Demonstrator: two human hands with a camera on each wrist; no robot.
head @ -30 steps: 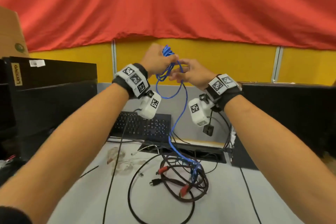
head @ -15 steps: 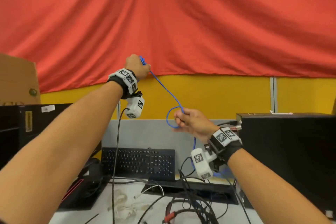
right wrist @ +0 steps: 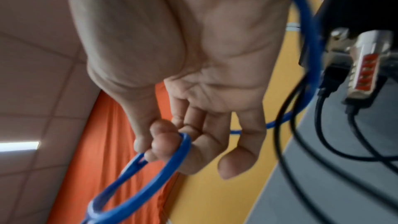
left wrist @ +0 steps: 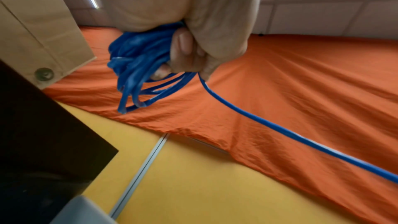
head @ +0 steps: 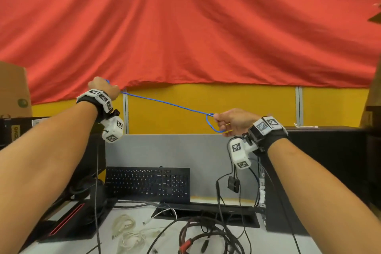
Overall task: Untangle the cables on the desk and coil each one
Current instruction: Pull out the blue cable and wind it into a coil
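A blue cable (head: pixel 167 103) stretches taut in the air between my two raised hands. My left hand (head: pixel 104 89) is high at the left, fist closed around a bundle of blue cable loops (left wrist: pixel 137 67). At the right and lower, my right hand (head: pixel 228 120) pinches a small loop of the same blue cable (right wrist: pixel 150 173) between thumb and fingers; its other fingers are loosely curled. On the desk below lies a tangle of dark cables with red plugs (head: pixel 206 235) and a pale, whitish cable (head: pixel 127 231).
A black keyboard (head: pixel 147 183) leans against the grey partition (head: pixel 175 150). Black computer cases (head: pixel 329 171) stand at the right, and dark equipment (head: pixel 68 222) at the left. A red cloth (head: pixel 185 27) hangs behind. Thin black leads (head: pixel 233 192) dangle from my wrist cameras.
My hands were close together on the blue bundle. They have drawn apart, left hand up and left, right hand rightward, pulling the blue cable into a straight line. My head tilted upward.
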